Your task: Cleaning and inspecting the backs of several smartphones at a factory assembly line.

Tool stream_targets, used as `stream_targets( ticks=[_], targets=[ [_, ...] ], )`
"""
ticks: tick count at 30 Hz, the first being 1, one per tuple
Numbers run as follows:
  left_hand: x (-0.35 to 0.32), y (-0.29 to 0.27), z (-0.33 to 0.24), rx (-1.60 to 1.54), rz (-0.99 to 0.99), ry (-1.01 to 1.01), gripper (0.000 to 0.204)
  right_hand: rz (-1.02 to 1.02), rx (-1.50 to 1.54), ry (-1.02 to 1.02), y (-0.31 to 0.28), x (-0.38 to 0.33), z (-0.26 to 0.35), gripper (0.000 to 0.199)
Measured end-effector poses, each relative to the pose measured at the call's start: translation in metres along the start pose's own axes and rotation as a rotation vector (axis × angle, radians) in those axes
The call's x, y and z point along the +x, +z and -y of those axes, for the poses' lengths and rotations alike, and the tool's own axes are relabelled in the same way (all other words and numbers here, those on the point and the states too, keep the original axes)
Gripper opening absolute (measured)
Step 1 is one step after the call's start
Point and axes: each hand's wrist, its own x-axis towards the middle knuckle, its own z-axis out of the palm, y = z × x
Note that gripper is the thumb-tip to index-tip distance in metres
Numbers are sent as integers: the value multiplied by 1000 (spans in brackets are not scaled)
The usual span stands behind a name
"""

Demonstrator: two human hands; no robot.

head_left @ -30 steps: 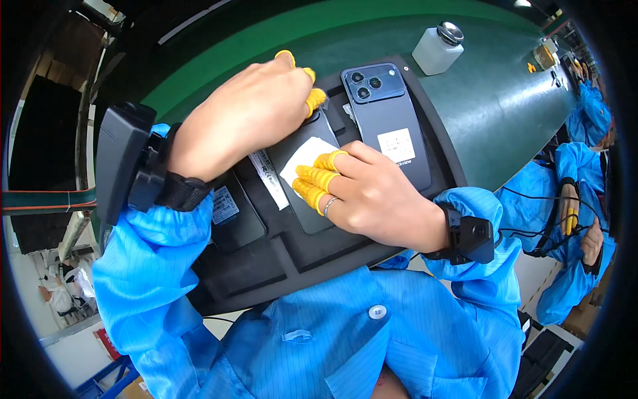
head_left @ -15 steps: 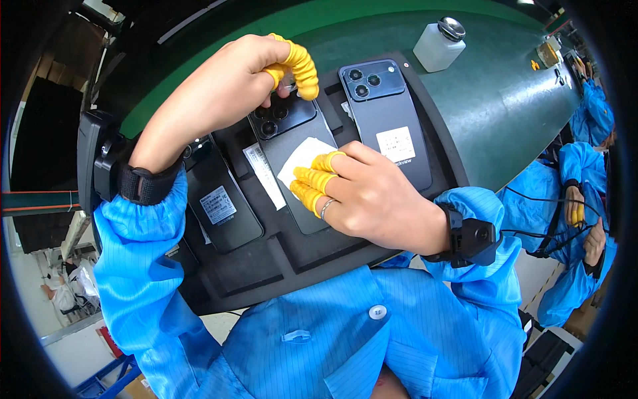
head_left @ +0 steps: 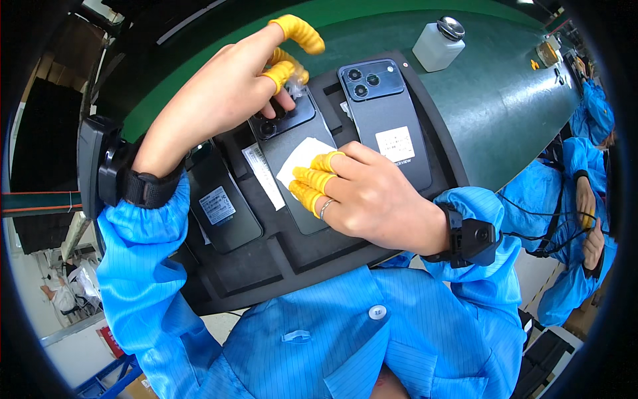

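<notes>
A dark phone lies back up in a black tray, between two other phones. My right hand, with yellow finger cots, is closed on a folded white wipe and holds it against the phone's back. My left hand is over the camera block of the same phone. Its forefinger is raised and extended, while the other fingers pinch a crumpled piece of clear film. Part of the camera block is hidden under those fingers.
Beside it in the black tray are a right phone and a left phone, plus a white printed strip. A white pump bottle stands on the green table. Co-workers in blue are at right.
My left hand has shifted slightly; its forefinger has lifted up and away from the camera block, and the crumpled film shows more. My right hand and the wipe have stayed put.
</notes>
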Motion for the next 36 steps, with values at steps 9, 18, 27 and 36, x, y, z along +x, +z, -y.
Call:
stream_targets(
  ticks=[9, 18, 27, 36],
  targets=[
    [10, -3, 18, -36, 33, 266, 27, 5, 10, -2, 0, -1, -1, 19],
    [7, 2, -14, 342, 60, -26, 30, -17, 7, 7, 2, -3, -3, 16],
    [7, 16, 5, 664, 16, 118, 49, -5, 0, 7, 2, -2, -2, 15],
    [5, 25, 6, 732, -64, 145, 45, -7, -11, -7, 0, -3, -2, 13]
  ],
)
